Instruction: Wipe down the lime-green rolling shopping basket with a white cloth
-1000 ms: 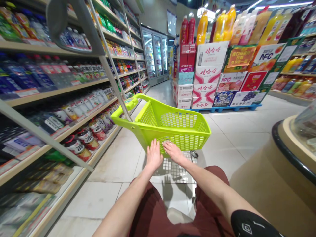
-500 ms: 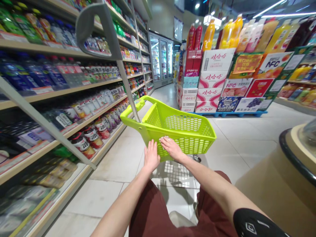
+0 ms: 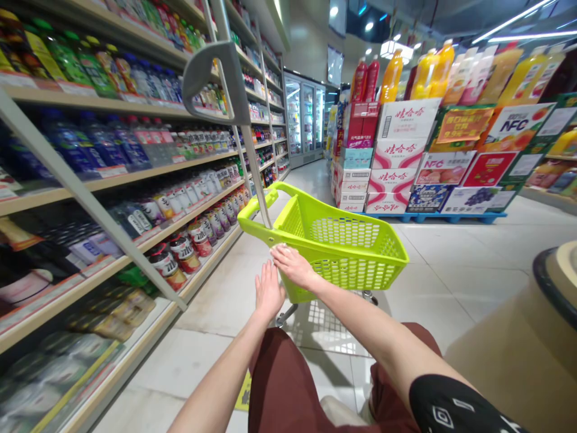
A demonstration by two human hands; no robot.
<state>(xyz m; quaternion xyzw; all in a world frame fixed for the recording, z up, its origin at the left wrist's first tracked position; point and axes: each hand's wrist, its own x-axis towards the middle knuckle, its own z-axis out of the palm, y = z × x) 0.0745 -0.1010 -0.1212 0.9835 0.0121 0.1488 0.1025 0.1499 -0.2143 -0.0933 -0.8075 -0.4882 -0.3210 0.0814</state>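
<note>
A bright green shopping cart basket (image 3: 347, 225) with holes in its walls stands in front of my knees. My left hand (image 3: 269, 293) is at its near left corner, fingers stretched upward and holding nothing. Just right of it, my right hand (image 3: 294, 266) lies with fingers extended over the upper part of that corner, overlapping the basket's side. Something pale shows at the right fingertips, too small to name. Whether either palm presses on the plastic, I cannot tell. A grey handle (image 3: 241, 90) on a metal pole rises from the cart's left end, with neither hand on it.
Drink shelves (image 3: 198, 159) line the left side, with a slanted metal post (image 3: 112, 231) before them. Stacked drink cartons (image 3: 396, 150) topped with juice bottles stand on a blue pallet (image 3: 451, 218). A rounded beige counter (image 3: 509, 337) is close on my right; glass-door fridges (image 3: 304, 114) are farther back.
My hands have shifted left along the cart's side toward its corner. The right hand now sits farther left, overlapping the left fingertips' area. The view has swung slightly left.
</note>
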